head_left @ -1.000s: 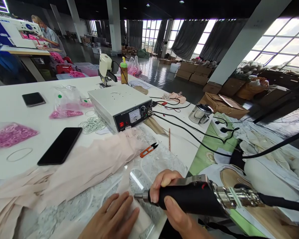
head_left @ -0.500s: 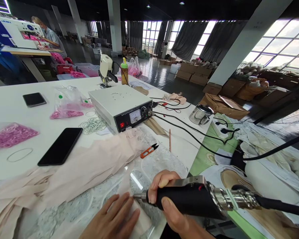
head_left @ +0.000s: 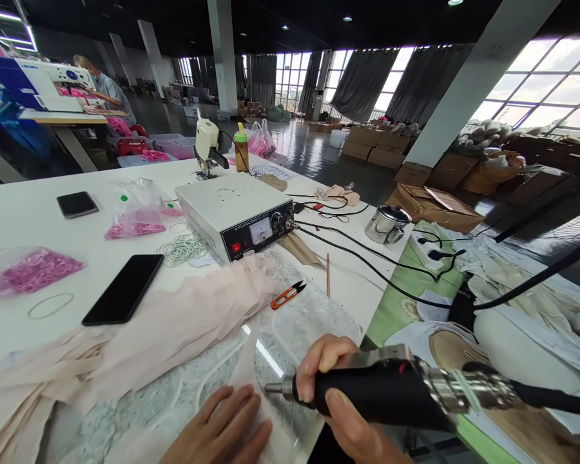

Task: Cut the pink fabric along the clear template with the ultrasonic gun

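Observation:
My right hand point(head_left: 336, 393) is wrapped round a black cylindrical handheld tool point(head_left: 384, 390) with a metal tip pointing left. The tip is at the edge of a narrow strip of pale pink fabric point(head_left: 245, 361), just right of my left fingertips. My left hand point(head_left: 227, 422) lies flat on that strip with its fingers slightly apart. Under the strip is a grey marbled sheet point(head_left: 299, 328). A larger pile of pale pink fabric point(head_left: 174, 316) spreads to the left. Orange thread snips point(head_left: 288, 296) lie beyond my hands.
A white control box point(head_left: 236, 212) with black cables stands mid-table. Around it are a large black phone point(head_left: 124, 289), pale elastic bands point(head_left: 182, 247), bags of pink pieces point(head_left: 38, 270), a metal mug point(head_left: 388, 224) and a bottle point(head_left: 241, 149). A person point(head_left: 111, 90) sits far left.
The tool in my right hand has moved slightly right and down, its tip a little away from my left fingertips. The view has shifted slightly.

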Tool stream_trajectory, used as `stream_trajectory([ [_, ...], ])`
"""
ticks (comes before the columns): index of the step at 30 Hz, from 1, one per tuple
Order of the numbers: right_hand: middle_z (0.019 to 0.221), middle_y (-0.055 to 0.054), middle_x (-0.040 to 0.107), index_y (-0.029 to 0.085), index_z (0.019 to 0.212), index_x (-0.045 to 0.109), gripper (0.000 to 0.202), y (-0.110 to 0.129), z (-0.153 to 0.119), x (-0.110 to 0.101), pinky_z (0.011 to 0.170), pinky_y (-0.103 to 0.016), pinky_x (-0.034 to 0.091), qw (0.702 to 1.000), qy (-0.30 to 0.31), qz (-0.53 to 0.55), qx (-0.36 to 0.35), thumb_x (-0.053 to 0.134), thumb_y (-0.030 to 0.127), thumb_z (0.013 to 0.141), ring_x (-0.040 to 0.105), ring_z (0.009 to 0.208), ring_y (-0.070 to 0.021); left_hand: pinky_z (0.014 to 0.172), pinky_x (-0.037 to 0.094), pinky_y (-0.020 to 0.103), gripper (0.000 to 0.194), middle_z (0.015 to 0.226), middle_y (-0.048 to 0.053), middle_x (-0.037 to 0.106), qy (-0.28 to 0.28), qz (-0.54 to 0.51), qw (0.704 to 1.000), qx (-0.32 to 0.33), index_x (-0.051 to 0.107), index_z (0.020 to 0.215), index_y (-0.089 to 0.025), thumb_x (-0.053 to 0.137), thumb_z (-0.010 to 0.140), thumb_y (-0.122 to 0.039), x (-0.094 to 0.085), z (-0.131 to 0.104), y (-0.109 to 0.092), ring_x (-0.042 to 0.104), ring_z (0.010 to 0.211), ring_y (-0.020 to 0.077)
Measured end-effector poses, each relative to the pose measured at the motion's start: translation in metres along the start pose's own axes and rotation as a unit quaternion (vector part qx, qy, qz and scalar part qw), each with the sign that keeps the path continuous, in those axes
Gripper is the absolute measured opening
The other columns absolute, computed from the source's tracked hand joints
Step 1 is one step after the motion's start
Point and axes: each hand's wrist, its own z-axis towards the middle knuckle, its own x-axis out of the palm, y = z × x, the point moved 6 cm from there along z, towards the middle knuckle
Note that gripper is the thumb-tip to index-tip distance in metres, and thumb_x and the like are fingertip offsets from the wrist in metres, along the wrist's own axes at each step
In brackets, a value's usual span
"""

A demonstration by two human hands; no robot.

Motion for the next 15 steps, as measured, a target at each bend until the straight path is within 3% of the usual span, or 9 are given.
stream_trajectory([
  [4,0.087,0.000,0.057,0.029,0.099,0.054,0.018,0.021,-0.011,0.000,0.052,-0.028,0.045,0.999,-0.006,0.027,0.022,0.060,0.045,0.093,0.055,0.054,-0.0109,0.114,0.035,0.038,0.036,0.124,0.001,0.072,0.025,-0.040,0.999,0.003,0.066,0.126,-0.025,0.045,0.101,-0.013,-0.005,-0.002,-0.006,0.059,0.125,0.0216],
  [7,0.085,0.001,0.057,0.030,0.099,0.053,0.018,0.025,-0.016,0.004,0.048,-0.026,0.042,0.999,-0.006,0.037,0.014,0.060,0.045,0.092,0.053,0.049,-0.0100,0.119,0.029,0.038,0.038,0.129,0.005,0.069,0.030,-0.078,0.996,-0.021,0.063,0.130,-0.019,0.039,0.102,-0.011,-0.011,-0.004,-0.004,0.053,0.133,0.0204],
  [12,0.084,0.001,0.059,0.031,0.099,0.054,0.017,0.011,-0.018,0.006,0.046,-0.026,0.044,0.999,-0.004,0.037,-0.008,0.062,0.040,0.087,0.053,0.045,-0.0100,0.115,0.037,0.033,0.037,0.129,0.007,0.069,0.014,-0.098,0.992,-0.080,0.061,0.132,-0.018,0.034,0.106,-0.015,-0.013,-0.006,0.015,0.054,0.132,0.0184],
  [15,0.085,0.002,0.059,0.032,0.099,0.055,0.016,0.004,-0.020,0.004,0.048,-0.025,0.045,0.999,-0.015,0.049,-0.011,0.063,0.037,0.087,0.055,0.047,-0.0095,0.111,0.043,0.034,0.034,0.134,0.006,0.066,0.038,-0.081,0.994,-0.069,0.061,0.133,-0.022,0.041,0.106,-0.019,-0.009,-0.004,0.025,0.056,0.131,0.0203],
])
